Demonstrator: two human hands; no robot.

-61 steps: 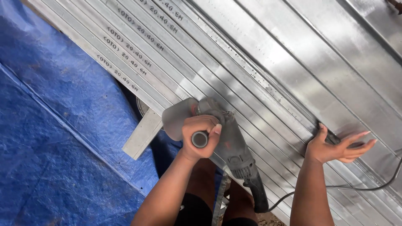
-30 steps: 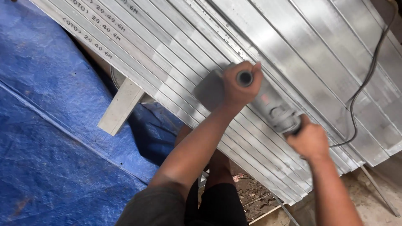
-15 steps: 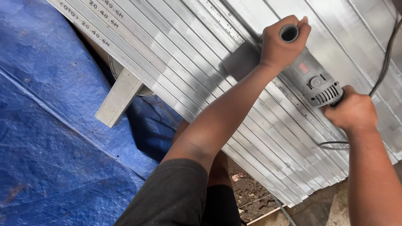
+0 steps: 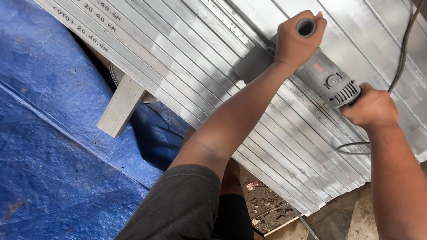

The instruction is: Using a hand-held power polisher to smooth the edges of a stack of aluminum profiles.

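A grey angle grinder [image 4: 327,82] lies across a stack of long shiny metal bars [image 4: 191,58]. My left hand [image 4: 296,42] is closed around its black side handle, near the disc guard. My right hand [image 4: 371,106] grips the rear end of the grinder's body, where the black power cord [image 4: 400,58] leaves it. The disc itself is hidden under the guard and my left hand. The guard end rests on the bars near their upper middle.
A blue tarpaulin [image 4: 49,146] covers the ground at the left. A short pale wooden block [image 4: 120,106] sticks out from under the bars. Bare dirt [image 4: 267,204] shows below the bars' cut ends, by my knee.
Both hands carried the grinder up and to the right across the bars. My right hand, first flat on the metal, now grips the grinder's rear end.
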